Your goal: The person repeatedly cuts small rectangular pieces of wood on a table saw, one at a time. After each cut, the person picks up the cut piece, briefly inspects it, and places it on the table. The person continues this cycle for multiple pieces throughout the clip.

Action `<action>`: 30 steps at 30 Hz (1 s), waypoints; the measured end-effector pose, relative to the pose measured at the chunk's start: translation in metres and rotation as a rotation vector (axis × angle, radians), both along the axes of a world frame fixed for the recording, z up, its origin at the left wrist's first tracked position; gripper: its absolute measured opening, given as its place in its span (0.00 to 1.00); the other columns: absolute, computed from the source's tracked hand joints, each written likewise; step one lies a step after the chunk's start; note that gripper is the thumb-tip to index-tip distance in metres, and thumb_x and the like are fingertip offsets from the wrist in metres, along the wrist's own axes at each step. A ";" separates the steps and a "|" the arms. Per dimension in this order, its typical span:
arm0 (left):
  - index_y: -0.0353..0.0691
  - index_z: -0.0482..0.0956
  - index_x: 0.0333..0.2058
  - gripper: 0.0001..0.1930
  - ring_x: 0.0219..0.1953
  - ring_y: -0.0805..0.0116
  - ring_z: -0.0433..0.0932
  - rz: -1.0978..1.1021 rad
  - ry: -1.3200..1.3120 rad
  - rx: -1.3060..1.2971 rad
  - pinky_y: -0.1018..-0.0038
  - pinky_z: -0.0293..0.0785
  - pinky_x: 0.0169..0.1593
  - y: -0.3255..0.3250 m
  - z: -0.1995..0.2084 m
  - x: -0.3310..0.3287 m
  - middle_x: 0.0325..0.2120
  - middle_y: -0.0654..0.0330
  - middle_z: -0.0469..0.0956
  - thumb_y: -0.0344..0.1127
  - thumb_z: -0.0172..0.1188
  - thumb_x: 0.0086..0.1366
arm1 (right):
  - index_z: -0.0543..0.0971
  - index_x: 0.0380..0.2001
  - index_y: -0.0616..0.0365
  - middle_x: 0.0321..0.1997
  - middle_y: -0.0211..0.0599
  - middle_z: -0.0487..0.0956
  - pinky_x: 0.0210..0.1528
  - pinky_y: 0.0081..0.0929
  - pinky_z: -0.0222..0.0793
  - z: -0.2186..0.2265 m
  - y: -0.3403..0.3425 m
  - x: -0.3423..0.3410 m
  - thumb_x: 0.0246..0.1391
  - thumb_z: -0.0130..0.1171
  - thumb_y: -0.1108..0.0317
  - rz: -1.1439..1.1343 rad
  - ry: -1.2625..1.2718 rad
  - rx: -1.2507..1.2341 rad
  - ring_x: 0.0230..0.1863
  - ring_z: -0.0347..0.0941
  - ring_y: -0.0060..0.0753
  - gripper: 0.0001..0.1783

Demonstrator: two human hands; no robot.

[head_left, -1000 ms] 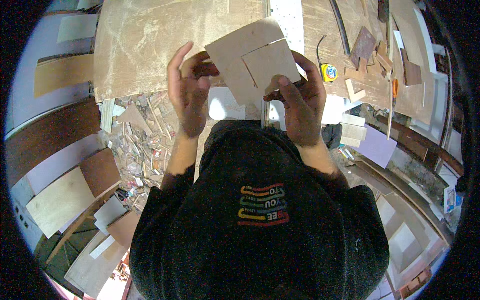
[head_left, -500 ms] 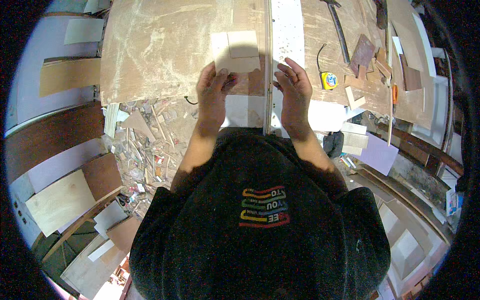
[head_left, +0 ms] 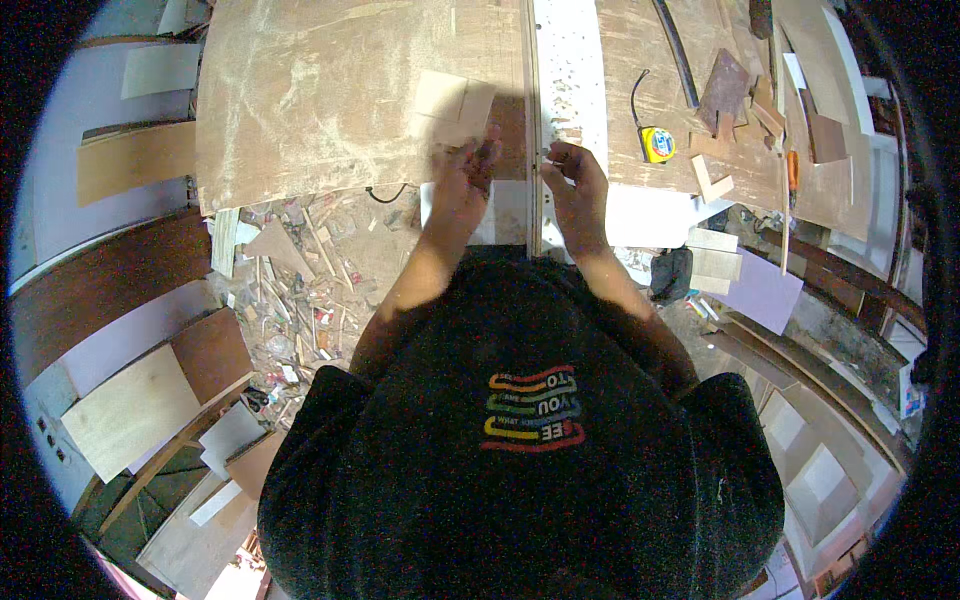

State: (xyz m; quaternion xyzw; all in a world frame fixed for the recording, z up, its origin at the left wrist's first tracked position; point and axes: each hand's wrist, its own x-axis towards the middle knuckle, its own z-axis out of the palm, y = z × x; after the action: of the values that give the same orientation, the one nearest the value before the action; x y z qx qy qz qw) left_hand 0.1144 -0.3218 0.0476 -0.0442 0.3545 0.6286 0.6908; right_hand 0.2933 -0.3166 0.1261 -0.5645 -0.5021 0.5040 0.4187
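My left hand [head_left: 466, 180] is at the near edge of thin pale wood pieces [head_left: 453, 105], one appearing to overlap the other, above the worktable. Its fingers are smeared by motion, and I cannot tell whether they grip the wood. My right hand [head_left: 578, 185] is over the white strip [head_left: 570, 70], beside a long narrow wooden rail [head_left: 533, 90]. Its thumb and fingers are bent into a pinch; whatever they hold is too small to make out. A darker brown board [head_left: 510, 125] lies between the pale pieces and the rail.
To the right on the worktable [head_left: 290, 90] lie a yellow tape measure [head_left: 658, 145], a dark-handled tool [head_left: 677, 55], an orange-handled tool [head_left: 793, 172] and wood offcuts [head_left: 725, 90]. Wood scraps [head_left: 310, 285] litter the floor at left. Boards [head_left: 130, 410] lean along both sides.
My left hand has moved right across the near edge of the pale pieces, which have turned and shifted slightly left. My right hand has dropped slightly nearer, its fingers more curled.
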 end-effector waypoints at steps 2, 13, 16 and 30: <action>0.37 0.75 0.52 0.13 0.44 0.61 0.85 -0.002 0.040 -0.135 0.70 0.84 0.51 0.002 -0.012 0.014 0.45 0.54 0.83 0.31 0.58 0.71 | 0.77 0.51 0.64 0.47 0.41 0.82 0.49 0.29 0.77 0.000 0.002 -0.002 0.61 0.63 0.74 0.028 0.006 0.042 0.48 0.79 0.31 0.15; 0.40 0.79 0.48 0.21 0.41 0.50 0.84 -0.466 1.867 0.235 0.60 0.81 0.41 -0.026 -0.033 -0.045 0.45 0.51 0.83 0.41 0.74 0.58 | 0.78 0.47 0.59 0.47 0.34 0.83 0.45 0.28 0.76 0.002 -0.005 0.017 0.61 0.63 0.77 -0.025 -0.222 0.041 0.45 0.78 0.27 0.12; 0.45 0.83 0.50 0.21 0.47 0.47 0.82 -0.315 2.013 0.361 0.61 0.79 0.49 -0.004 -0.035 -0.058 0.48 0.49 0.83 0.44 0.72 0.59 | 0.77 0.44 0.56 0.48 0.33 0.82 0.48 0.31 0.75 -0.008 -0.010 0.020 0.58 0.65 0.78 -0.027 -0.341 0.125 0.49 0.77 0.31 0.13; 0.50 0.86 0.52 0.24 0.71 0.52 0.64 -0.385 2.053 0.450 0.54 0.49 0.76 0.065 -0.057 -0.050 0.63 0.53 0.75 0.50 0.70 0.59 | 0.66 0.66 0.69 0.74 0.61 0.53 0.72 0.56 0.49 -0.053 -0.025 -0.028 0.54 0.67 0.65 0.105 -0.610 0.351 0.71 0.53 0.66 0.39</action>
State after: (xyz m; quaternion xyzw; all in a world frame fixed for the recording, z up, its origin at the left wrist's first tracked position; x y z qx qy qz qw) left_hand 0.0645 -0.2567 -0.0098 0.6916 0.6434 0.2963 0.1413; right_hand 0.2655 -0.3419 0.0730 -0.5819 -0.7113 0.2390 0.3137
